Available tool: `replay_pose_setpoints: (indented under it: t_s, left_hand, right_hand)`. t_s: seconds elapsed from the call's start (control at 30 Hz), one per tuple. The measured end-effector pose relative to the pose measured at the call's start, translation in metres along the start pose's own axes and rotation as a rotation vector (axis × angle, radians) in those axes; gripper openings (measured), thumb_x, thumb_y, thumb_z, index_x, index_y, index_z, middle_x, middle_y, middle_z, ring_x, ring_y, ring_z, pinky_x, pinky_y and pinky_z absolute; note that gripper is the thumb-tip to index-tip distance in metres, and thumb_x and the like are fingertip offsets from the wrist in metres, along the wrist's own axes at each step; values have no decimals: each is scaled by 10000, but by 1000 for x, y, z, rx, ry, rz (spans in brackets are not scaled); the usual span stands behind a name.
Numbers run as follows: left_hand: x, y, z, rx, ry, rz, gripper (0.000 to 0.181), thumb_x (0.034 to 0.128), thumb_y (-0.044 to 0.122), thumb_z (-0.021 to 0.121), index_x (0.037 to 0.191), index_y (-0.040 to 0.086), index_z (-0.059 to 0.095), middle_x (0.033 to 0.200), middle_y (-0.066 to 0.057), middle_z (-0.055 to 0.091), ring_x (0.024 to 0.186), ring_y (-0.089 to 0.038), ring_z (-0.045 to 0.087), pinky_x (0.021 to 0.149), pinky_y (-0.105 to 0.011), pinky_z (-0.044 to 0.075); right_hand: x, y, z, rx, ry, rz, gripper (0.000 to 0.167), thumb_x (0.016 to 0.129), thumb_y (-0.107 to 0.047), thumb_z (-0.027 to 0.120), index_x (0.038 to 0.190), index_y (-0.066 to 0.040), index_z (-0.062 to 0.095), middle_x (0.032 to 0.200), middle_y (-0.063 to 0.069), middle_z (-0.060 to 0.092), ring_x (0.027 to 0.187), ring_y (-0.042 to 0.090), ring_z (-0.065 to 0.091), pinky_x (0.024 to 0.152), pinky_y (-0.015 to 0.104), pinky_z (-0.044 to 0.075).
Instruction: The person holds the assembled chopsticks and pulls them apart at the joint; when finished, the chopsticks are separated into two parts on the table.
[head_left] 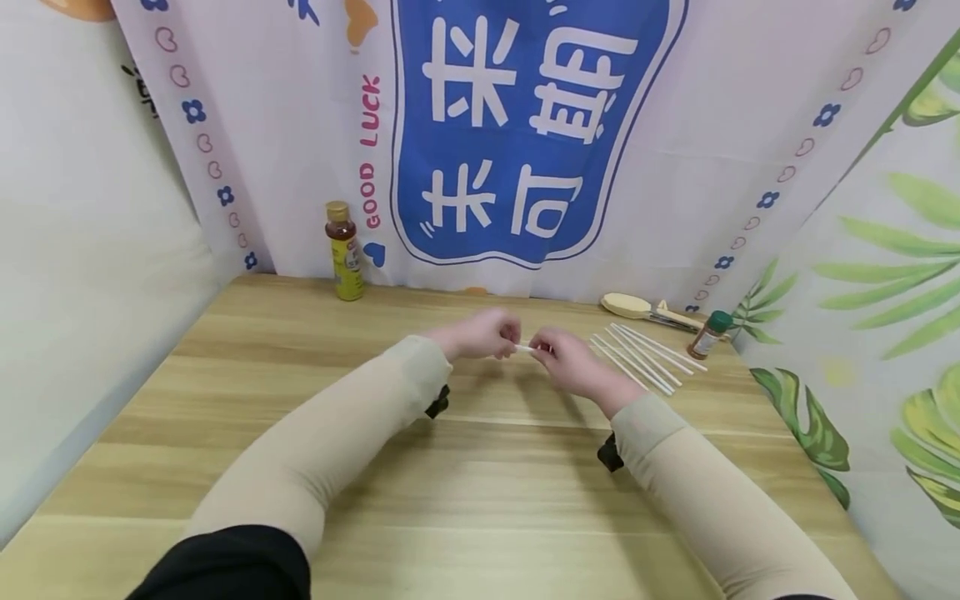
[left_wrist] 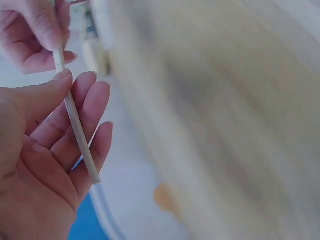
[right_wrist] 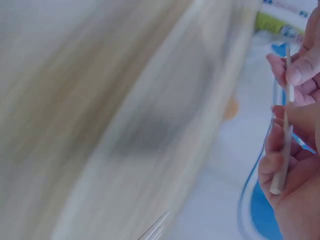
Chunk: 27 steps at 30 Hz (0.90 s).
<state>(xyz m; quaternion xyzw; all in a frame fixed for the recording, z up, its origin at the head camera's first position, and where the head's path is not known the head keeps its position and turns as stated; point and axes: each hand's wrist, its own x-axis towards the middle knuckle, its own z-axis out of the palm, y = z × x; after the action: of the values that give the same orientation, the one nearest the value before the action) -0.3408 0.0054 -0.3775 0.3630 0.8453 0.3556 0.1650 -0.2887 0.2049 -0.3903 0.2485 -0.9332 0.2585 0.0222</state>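
A thin white stick [head_left: 524, 348] spans the gap between both hands above the far middle of the table. My left hand [head_left: 483, 333] pinches it between thumb and fingers; in the left wrist view the stick [left_wrist: 79, 127] lies across the fingers, its end free. My right hand [head_left: 573, 362] pinches the other part, and in the right wrist view that end of the stick [right_wrist: 281, 172] sticks out over the palm. Several similar white sticks [head_left: 645, 358] lie spread on the table just right of my right hand.
A yellow-labelled bottle [head_left: 347, 262] with a gold cap stands at the back left. At the back right lie a wooden spoon [head_left: 628, 306] and other utensils, beside a small green-lidded jar [head_left: 707, 337]. A printed cloth [head_left: 315, 167] hangs behind the wooden table [head_left: 480, 500].
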Motion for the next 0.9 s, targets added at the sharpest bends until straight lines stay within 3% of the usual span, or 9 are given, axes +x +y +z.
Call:
replay_pose_setpoints:
  t_s: [0.17,0.4,0.63,0.9]
  left_hand:
    - [-27,5,-17,20,25,-15,85,929,-18,635,860,30,623,778,-81,642,701,-208,622,643,-295,512]
    - [-43,-11,-19,45,30,-51,83,935,5,644,861,40,626,771,-69,657,692,-189,629,669,-306,522]
    - [-45,-32,-17,165,65,-116,57,885,11,687,838,41,672,814,-33,642,768,-175,574,737,-313,482]
    - [-42,-47,-7,264,8,-115,133,868,75,741,754,64,673,727,3,603,701,-145,530,681,-287,449]
  right_hand:
    - [11,-22,3,40,37,-63,75,969,-110,639,950,-50,680,888,40,593,797,191,547,726,369,459]
    - [22,-24,16,60,23,-118,58,948,-73,656,930,-25,683,883,51,582,805,201,541,731,364,459]
    - [20,1,19,20,4,1,59,924,-72,689,906,-20,710,839,48,568,785,204,526,726,363,446]
    - [17,10,26,-18,-114,46,45,897,-71,716,897,-28,731,837,25,648,812,188,583,784,374,487]
